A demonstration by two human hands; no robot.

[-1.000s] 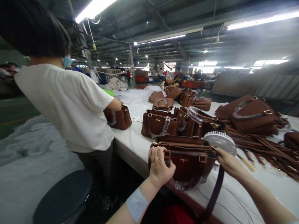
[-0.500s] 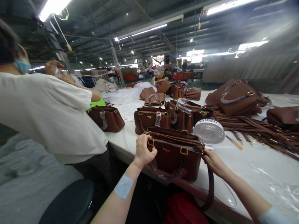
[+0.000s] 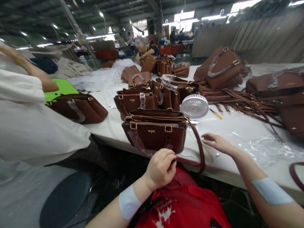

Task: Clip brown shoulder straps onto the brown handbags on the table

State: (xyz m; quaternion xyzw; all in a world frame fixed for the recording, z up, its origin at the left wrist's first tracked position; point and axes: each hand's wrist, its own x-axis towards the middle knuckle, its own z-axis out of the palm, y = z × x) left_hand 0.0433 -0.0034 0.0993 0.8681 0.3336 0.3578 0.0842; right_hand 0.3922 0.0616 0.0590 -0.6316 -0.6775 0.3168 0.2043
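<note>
A brown handbag [image 3: 154,134] with a gold dragonfly emblem stands upright at the table's front edge, its film-wrapped handle [image 3: 139,144] hanging down the front. A brown strap [image 3: 199,145] loops down from its right side. My left hand [image 3: 161,167] is closed just below and in front of the bag, over my lap; a small dark bit shows at its fingers, too little to name. Over the table to the right of the strap, my right hand [image 3: 217,142] is open, fingers stretched towards the bag, holding nothing.
A white fan [image 3: 194,106] stands behind the bag's right side. Brown straps [image 3: 237,99] and more handbags [image 3: 216,69] lie at right, near clear plastic film [image 3: 258,145]. At left are a co-worker's white shirt [image 3: 30,126], another handbag [image 3: 80,109] and a stool [image 3: 65,196].
My left hand has left the bag's upper left corner and moved down and right. My right hand has let go of the bag's right side. The view has tilted down.
</note>
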